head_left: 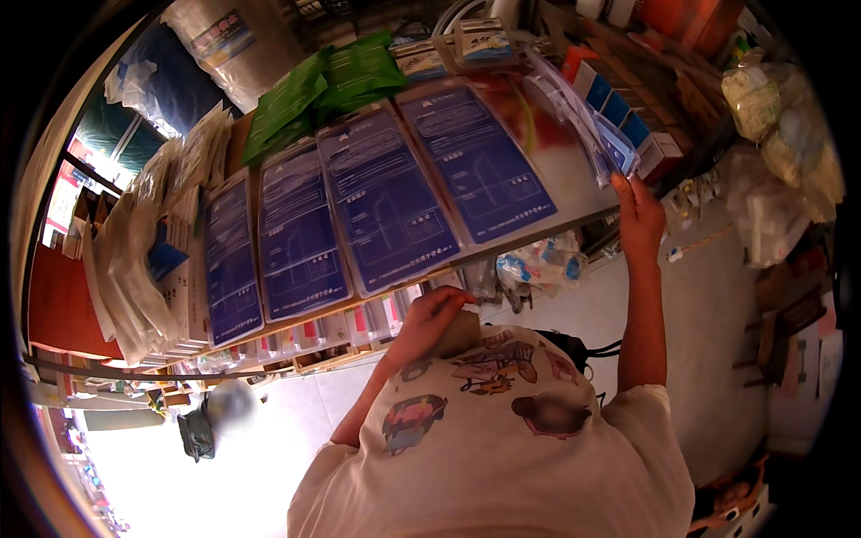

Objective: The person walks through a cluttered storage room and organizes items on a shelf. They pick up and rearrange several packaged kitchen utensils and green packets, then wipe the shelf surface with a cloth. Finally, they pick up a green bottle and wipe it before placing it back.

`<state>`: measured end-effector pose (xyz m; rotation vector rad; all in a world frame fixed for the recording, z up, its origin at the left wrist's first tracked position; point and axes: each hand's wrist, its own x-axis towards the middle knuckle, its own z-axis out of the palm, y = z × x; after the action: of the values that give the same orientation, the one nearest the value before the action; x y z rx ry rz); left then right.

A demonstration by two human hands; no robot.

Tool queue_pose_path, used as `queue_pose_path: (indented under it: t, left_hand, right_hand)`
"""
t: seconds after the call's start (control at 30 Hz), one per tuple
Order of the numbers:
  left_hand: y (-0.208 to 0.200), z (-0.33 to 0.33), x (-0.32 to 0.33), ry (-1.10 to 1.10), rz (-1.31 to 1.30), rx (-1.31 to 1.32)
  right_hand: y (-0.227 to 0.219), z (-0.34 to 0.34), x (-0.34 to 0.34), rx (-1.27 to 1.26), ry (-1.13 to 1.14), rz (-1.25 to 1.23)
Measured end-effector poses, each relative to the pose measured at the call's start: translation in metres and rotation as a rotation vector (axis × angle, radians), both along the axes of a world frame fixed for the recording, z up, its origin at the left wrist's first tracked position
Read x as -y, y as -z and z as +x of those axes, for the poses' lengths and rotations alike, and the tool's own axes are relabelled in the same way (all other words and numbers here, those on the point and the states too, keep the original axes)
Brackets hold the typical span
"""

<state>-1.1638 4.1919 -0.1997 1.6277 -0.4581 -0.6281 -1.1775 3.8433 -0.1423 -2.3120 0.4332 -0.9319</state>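
Note:
At the right end of the table, my right hand (640, 213) is closed on the near end of a thin bundle of clear plastic blister packs (613, 143) with blue card inside, tilted up on edge. My left hand (435, 316) hangs in front of my shirt, just off the table's near edge, with its fingers curled together; whether anything lies inside them is hidden. A row of flat blue-backed blister packs (386, 197) lies side by side across the table, face to face with neither hand. Green packets (327, 85) rest behind their far ends.
Boxes in red, blue and white (628, 121) stand right of the bundle. Stacked clear-bagged goods (134, 278) crowd the table's left end. Bags (762, 179) hang at the right. Below the near edge, a shelf holds small packages (359, 323), and a plastic bag (543, 260) sits farther right.

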Motion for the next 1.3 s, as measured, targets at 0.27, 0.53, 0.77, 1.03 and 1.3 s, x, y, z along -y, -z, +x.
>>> queue_pose_path:
  t: [0.27, 0.53, 0.77, 1.03, 1.3]
  left_hand:
    - [0.009, 0.003, 0.006, 0.012, 0.001, 0.0]
    - [0.007, 0.005, 0.008, 0.009, -0.022, -0.01]
    - [0.011, 0.007, 0.01, 0.013, -0.008, -0.018]
    - [0.013, 0.007, 0.01, -0.011, -0.005, -0.026]
    - [0.011, 0.006, 0.009, -0.045, -0.008, -0.088]
  right_hand:
    - [0.014, 0.008, 0.014, 0.273, -0.046, 1.077]
    - [0.053, -0.006, 0.025, 0.068, -0.175, 1.269]
    - [0.073, -0.013, 0.044, 0.049, -0.267, 1.245]
    - [0.072, 0.005, 0.031, 0.134, -0.127, 1.222]
    - [0.06, 0.003, 0.032, -0.092, 0.079, 0.851]
